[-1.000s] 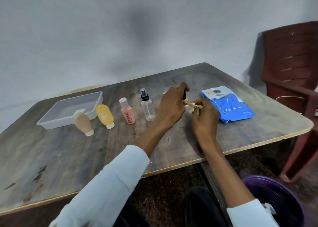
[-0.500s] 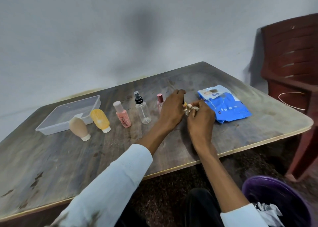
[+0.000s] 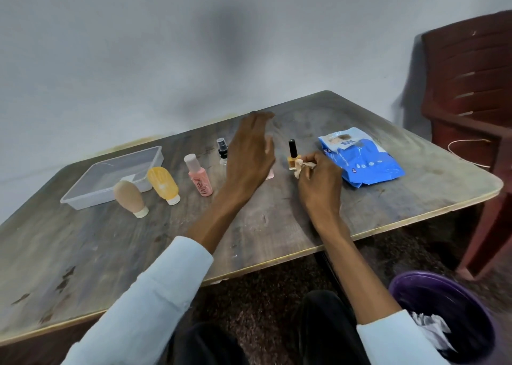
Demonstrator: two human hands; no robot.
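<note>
Head camera, our left hand (image 3: 249,157) fingers spread and holding nothing above the table (image 3: 277,226), our right hand (image 3: 318,187) pinching a crumpled wipe (image 3: 302,167) against the upright nail polish bottle (image 3: 292,157).

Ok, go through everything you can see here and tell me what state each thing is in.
left hand, open, holding nothing
right hand, fingers pinching a crumpled wipe
nail polish bottle, upright, black cap on
spray bottle, upright, partly hidden behind left hand
pink bottle, upright, capped
yellow tube, standing on its cap
beige tube, standing on its cap
clear tray, lidless
wipes pack, lying flat
purple bin, open, crumpled paper inside
</note>
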